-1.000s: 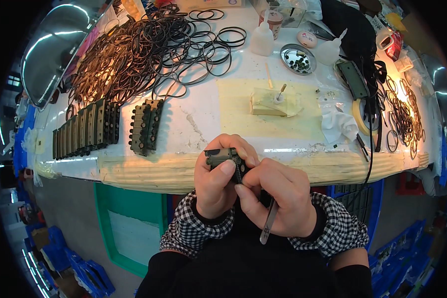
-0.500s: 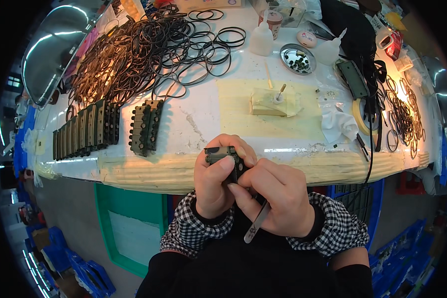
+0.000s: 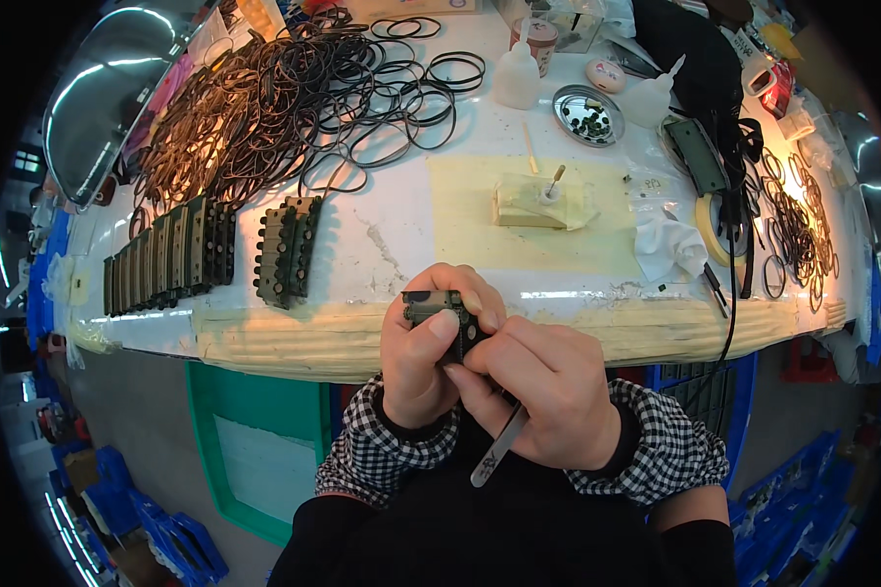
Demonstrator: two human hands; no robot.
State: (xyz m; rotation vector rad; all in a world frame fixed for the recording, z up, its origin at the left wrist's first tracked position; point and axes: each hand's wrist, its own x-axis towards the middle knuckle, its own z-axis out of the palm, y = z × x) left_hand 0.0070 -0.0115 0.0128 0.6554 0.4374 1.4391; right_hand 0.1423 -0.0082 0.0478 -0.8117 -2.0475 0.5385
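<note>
My left hand [image 3: 421,367] is closed around a small dark-green moulded part [image 3: 433,301] with round black wheel-like details, held just over the front edge of the table. My right hand [image 3: 548,391] grips a pair of metal tweezers [image 3: 500,448], which slant down toward my lap from under its fingers. The right fingertips press together against the near right side of the green part, hiding whatever they may pinch there. On the table to the left stand a short row of similar green parts [image 3: 288,249] and a longer row of them [image 3: 171,249].
Behind the rows lies a heap of black rubber-like loops [image 3: 294,108]. A yellow taped block [image 3: 533,203], a metal dish of small green bits [image 3: 587,115], a white squeeze bottle [image 3: 516,76] and a tape roll [image 3: 712,230] lie farther right. A green bin [image 3: 206,430] stands below the table edge.
The tweezers' lower end has swung slightly left and down in my right hand. Both hands have shifted a little around the green part, which is still held in the same place.
</note>
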